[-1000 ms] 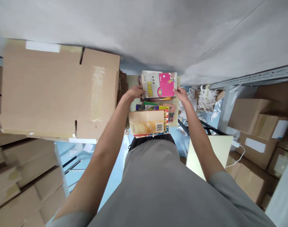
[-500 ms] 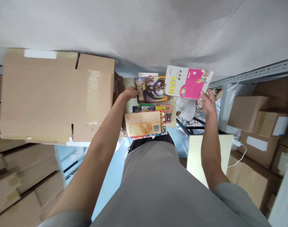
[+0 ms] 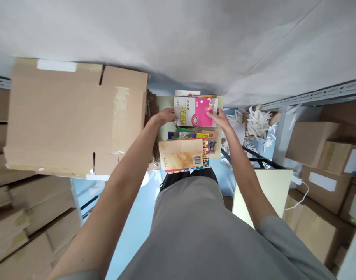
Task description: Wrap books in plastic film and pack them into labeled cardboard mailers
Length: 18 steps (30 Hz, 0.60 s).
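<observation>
A grey-white wall fills the far side. A big cardboard box (image 3: 75, 116) stands at left; the cartons (image 3: 49, 217) below it and the metal shelving (image 3: 283, 132) at right are cut off by the view's edges. In the middle, a pale tabletop (image 3: 163, 132) carries books. The near pile (image 3: 180, 153) has a tan, barcoded cover uppermost. The white-and-pink book (image 3: 191, 112) is now over the far pile; half a second ago it was off to the right, showing the dark picture cover that it now mostly hides. The right hand (image 3: 222, 118) grasps its right edge, thumb on the cover, other fingers largely hidden. The left hand (image 3: 167, 115) is at its left edge; whether those fingers grip, I cannot tell.
</observation>
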Motion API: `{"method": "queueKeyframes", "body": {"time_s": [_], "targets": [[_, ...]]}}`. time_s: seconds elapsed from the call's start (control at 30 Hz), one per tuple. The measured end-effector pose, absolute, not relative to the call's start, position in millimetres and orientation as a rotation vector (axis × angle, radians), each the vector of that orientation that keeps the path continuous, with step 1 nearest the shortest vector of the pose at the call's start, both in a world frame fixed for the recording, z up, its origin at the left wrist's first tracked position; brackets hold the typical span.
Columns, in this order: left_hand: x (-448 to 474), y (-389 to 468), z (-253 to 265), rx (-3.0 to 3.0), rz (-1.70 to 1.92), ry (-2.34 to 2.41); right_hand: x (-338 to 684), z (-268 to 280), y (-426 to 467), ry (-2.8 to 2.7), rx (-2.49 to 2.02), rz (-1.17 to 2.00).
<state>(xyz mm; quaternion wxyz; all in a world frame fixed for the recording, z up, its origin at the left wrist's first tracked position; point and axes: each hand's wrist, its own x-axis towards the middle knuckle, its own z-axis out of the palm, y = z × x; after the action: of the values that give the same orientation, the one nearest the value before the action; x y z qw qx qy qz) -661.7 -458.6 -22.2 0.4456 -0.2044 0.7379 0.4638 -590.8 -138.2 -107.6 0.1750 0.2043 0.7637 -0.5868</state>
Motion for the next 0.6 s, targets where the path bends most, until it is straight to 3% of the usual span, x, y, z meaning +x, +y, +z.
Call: {"method": "queueKeyframes", "body": {"time_s": [0.37, 0.6], "targets": [[-664, -440, -34, -0.146, 1.255, 1.821, -559, -114, -105, 2.009, 0.968, -1.907], [-667, -443, -58, -0.38, 1.191, 1.989, -557, -108, -89, 2.007, 0.993, -1.931]]}}
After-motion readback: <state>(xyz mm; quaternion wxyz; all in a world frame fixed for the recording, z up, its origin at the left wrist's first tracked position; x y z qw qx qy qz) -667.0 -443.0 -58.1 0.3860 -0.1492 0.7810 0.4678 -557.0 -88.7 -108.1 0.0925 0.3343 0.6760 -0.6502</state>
